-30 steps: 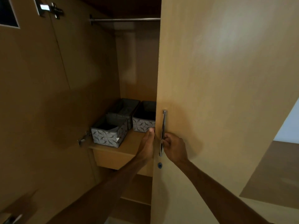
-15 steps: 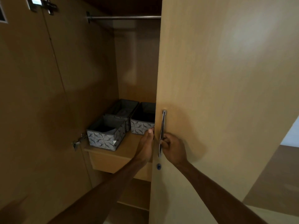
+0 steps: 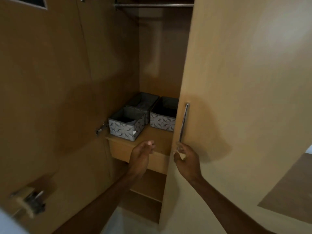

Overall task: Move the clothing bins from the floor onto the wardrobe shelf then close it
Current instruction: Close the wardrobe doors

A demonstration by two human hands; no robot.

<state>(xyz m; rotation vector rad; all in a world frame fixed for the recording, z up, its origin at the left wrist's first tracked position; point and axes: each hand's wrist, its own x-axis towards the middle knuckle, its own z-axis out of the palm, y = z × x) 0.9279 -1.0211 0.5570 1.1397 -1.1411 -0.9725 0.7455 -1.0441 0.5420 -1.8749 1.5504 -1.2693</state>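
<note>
**Head view.** The landmark is the wardrobe shelf point(image 3: 152, 138), a flat board of pale wood-grain laminate. A deep, plain fascia point(image 3: 120, 148) of the same finish runs under its front edge.

Three clothing bins stand on the shelf. All are rectangular, open-topped and soft-walled, in grey fabric with a pale fan-like print outside and a dark lining.
- The front bin point(image 3: 125, 128) sits at the shelf's front left corner.
- The rear bin point(image 3: 143, 102) stands directly behind it, towards the back of the shelf.
- The third bin point(image 3: 162, 121) stands just beside those two, further right on the shelf. The door hides its right end.

The right door point(image 3: 244, 98), of smooth light laminate, stands ajar and covers the shelf's right end. Its handle point(image 3: 184, 122) is a slim polished metal bar, upright and about level with the shelf. The left door point(image 3: 43, 81) is swung wide open, left of the shelf, and a metal hinge point(image 3: 101, 128) sits at the shelf's left end. A round metal rail point(image 3: 152, 5) spans the cabinet high above the shelf.

The left hand point(image 3: 141, 157) hovers just in front of the fascia, its fingers relaxed and close together, holding nothing. The right hand point(image 3: 186, 157) is at the handle's lower end, right of the shelf front. Its fingers point(image 3: 179, 146) are curled, but blur prevents telling whether they clasp the bar.
</note>
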